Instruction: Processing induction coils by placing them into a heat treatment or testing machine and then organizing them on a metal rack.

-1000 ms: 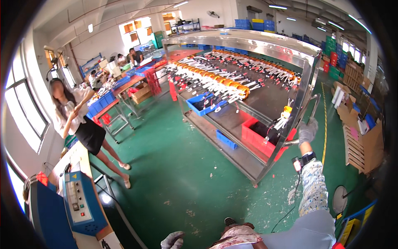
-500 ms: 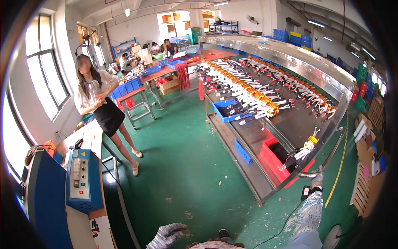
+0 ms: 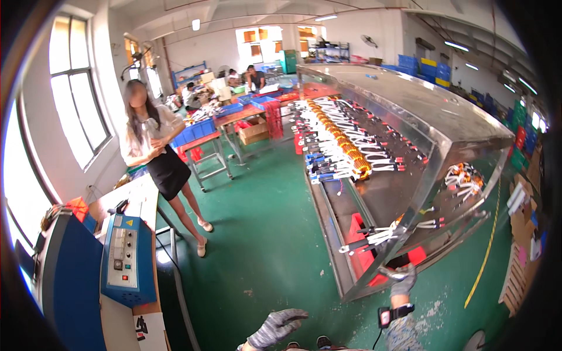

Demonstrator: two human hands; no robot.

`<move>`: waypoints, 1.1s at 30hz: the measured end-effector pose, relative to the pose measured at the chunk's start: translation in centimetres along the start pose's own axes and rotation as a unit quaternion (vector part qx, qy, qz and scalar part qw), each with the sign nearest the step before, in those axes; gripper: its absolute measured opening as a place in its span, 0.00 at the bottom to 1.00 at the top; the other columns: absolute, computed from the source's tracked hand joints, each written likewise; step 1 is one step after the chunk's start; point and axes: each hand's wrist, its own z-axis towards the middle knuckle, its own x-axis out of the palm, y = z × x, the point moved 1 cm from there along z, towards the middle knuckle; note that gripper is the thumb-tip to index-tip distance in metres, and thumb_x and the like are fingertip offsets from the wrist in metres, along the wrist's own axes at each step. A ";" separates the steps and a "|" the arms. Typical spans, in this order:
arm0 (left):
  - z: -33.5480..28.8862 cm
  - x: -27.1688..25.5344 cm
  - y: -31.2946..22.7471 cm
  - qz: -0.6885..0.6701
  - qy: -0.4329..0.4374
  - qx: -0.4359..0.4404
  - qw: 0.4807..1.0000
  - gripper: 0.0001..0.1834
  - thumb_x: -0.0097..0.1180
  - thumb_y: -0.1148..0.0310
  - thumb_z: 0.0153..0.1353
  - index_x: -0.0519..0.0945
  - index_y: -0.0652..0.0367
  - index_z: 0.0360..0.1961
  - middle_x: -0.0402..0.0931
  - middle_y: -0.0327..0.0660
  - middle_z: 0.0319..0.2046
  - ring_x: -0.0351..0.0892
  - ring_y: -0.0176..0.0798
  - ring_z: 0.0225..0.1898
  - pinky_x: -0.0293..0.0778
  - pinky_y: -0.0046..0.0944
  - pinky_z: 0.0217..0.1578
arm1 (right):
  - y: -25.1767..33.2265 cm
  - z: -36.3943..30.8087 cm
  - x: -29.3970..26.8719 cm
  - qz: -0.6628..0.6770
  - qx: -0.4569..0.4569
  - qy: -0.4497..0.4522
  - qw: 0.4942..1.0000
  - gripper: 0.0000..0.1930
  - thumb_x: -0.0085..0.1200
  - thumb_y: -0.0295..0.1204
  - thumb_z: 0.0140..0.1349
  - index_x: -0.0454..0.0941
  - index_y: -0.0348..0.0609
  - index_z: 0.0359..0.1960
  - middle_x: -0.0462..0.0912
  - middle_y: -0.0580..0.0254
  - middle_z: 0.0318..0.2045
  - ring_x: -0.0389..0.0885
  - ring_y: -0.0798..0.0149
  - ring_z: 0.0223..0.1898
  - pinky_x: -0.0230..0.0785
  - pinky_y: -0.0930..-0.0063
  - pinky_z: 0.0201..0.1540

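My right hand (image 3: 404, 279), in a grey glove with a black strapped device at the wrist, is closed on the metal handle (image 3: 391, 272) at the near corner of a steel rack cart (image 3: 468, 120). Low in front of me, my left hand (image 3: 277, 327), also gloved, hangs in the air with fingers stretched out and nothing in it. A long row of orange coils (image 3: 345, 143) with white leads and black ends lies on the cart's shelf. Closer to my right hand, a smaller bundle of white leads (image 3: 383, 234) sits at the shelf's near end, partly behind the frame post.
A red bin (image 3: 358, 234) sits low in the cart. A person (image 3: 153, 134) stands at left beside a bench with a blue control box (image 3: 129, 260). Work tables with blue bins (image 3: 196, 131) stand farther back. Cartons and pallets (image 3: 518, 251) line the right side.
The cart has swung round in my view, its near corner shifting left with my right hand still on the handle. My left hand has moved right. The standing person remains in place.
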 end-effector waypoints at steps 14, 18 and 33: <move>2.5 -0.8 -1.7 0.049 -0.070 0.039 0.996 0.14 0.52 0.73 0.57 0.78 0.61 0.46 0.79 0.42 0.38 0.75 0.30 0.34 0.72 0.31 0.38 | -19.8 -8.0 8.5 0.088 0.450 0.176 0.871 0.03 0.56 0.28 0.54 0.78 0.47 0.30 0.82 0.62 0.32 0.80 0.60 0.39 0.75 0.63 0.45; 1.0 -1.0 -3.3 -0.001 -0.122 -0.031 0.992 0.14 0.51 0.74 0.58 0.77 0.62 0.46 0.78 0.38 0.36 0.73 0.26 0.30 0.71 0.28 0.34 | -21.7 -8.0 10.4 0.077 0.442 0.157 0.880 0.04 0.59 0.24 0.51 0.77 0.47 0.27 0.81 0.64 0.30 0.80 0.59 0.40 0.74 0.62 0.46; 2.8 -6.7 -0.1 -0.077 -0.303 -0.017 0.950 0.14 0.51 0.77 0.58 0.76 0.65 0.46 0.79 0.40 0.38 0.74 0.27 0.37 0.71 0.28 0.38 | -23.0 -5.6 10.0 0.054 0.656 0.195 0.728 0.04 0.47 0.24 0.62 0.73 0.43 0.37 0.79 0.63 0.39 0.76 0.64 0.46 0.68 0.67 0.53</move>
